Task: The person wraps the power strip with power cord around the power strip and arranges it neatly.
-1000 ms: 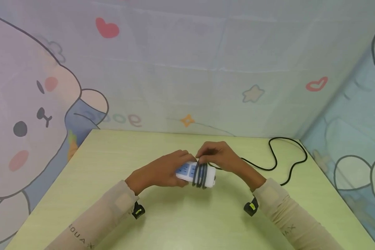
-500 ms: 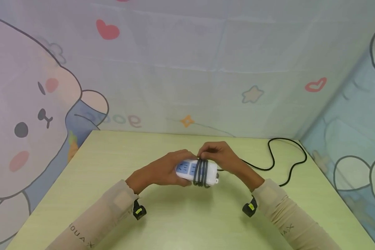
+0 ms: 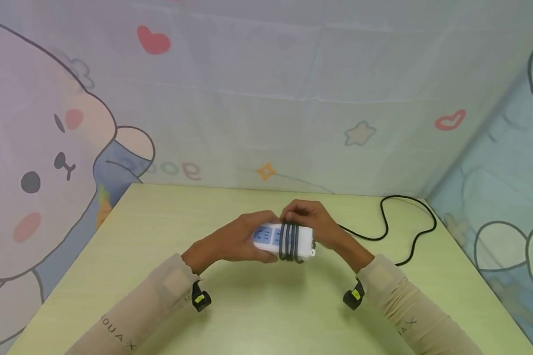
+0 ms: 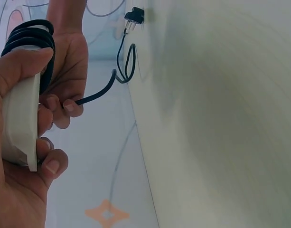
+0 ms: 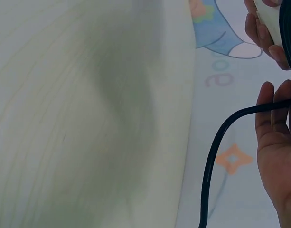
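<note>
While my left hand [image 3: 231, 242] is clamping the strip [image 3: 273, 237] above the tabletop [image 3: 266, 305], thumb on top and fingers curled beneath, my right hand [image 3: 313, 226] is pinching the cord [image 3: 388, 227] just past the coils [image 3: 289, 242] banding the strip's right end. I am judging that each new turn should be lying snug beside the others, with tension kept even, while the loose cord is trailing over the tabletop's far right toward the plug [image 4: 134, 16].

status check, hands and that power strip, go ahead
Left hand grips power strip above table. Right hand holds black cord, several loops round the strip. Loose cord trails to table's far right; nothing blocking.
</note>
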Motion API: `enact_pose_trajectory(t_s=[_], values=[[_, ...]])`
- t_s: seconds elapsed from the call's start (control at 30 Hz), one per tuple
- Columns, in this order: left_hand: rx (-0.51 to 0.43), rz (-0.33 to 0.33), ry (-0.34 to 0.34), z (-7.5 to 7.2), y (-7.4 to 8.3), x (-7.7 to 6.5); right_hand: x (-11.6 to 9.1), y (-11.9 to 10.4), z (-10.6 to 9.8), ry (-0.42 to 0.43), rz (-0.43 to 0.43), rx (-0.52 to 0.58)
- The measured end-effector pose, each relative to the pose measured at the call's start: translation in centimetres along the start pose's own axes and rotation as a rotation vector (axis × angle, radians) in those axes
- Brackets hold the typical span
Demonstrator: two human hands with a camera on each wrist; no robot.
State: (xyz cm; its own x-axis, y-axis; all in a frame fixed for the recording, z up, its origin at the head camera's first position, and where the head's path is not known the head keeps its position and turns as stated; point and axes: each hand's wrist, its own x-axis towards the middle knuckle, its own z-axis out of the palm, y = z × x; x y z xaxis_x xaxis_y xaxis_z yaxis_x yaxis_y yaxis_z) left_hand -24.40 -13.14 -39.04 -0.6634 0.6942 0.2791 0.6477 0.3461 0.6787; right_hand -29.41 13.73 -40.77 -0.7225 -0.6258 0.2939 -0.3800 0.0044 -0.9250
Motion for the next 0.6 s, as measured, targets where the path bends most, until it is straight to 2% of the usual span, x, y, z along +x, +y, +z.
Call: enact_pose_trajectory(t_s=[0.13,0.33,0.43,0.5,0.6], values=[[-0.017,-0.047,0.053,0.0,0.2,0.2,-0.2,0.5,-0.1,0.001,0.02,0.052],[-0.045,-0.082,0.124,0.1,0.2,0.4,-0.4,1.2,-0.4,-0.078,-0.064,0.083],[-0.048,-0.094,0.143,0.2,0.2,0.5,-0.5,1.2,-0.1,-0.076,-0.067,0.058],[-0.042,-0.107,0.161,0.2,0.3,0.5,-0.6,1.1,0.1,-0.055,-0.026,0.033],[-0.037,-0.124,0.189,0.2,0.4,0.6,-0.8,0.8,0.6,-0.015,0.082,0.009]])
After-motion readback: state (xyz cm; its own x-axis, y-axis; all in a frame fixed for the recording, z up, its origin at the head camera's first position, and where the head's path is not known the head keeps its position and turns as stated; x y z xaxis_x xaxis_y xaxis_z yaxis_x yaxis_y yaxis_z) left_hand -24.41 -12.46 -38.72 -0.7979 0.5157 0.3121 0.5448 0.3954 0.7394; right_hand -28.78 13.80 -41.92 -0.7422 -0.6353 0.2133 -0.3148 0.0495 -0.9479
